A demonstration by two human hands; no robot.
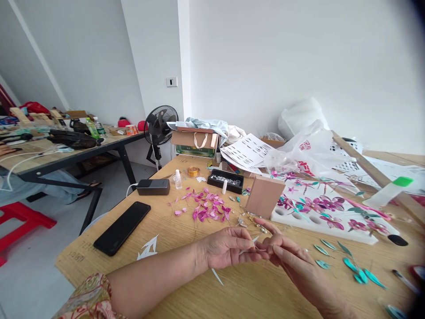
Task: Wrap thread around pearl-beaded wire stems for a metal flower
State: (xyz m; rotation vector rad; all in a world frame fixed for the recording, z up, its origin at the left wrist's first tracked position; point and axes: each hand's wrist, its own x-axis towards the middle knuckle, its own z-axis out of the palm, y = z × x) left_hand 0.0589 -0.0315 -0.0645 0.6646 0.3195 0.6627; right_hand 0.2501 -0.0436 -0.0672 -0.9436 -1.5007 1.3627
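Observation:
My left hand [229,247] and my right hand [292,261] meet above the wooden table [186,283], fingertips pinched together on a small pale leaf-shaped piece [254,241] with a thin wire. Both hands are closed in a pinch. Just beyond them lie loose pink petals [209,208] and a few small pearl-like bits [260,227]. Teal leaves [360,272] lie to the right of my right hand.
A black phone [122,227] and a power bank [153,186] lie at left. A wooden block [264,197], white foam board with pink flowers [328,210], black bead tray [226,180], copper wire spool [193,171], small bottle [178,179] and fan [160,128] stand beyond.

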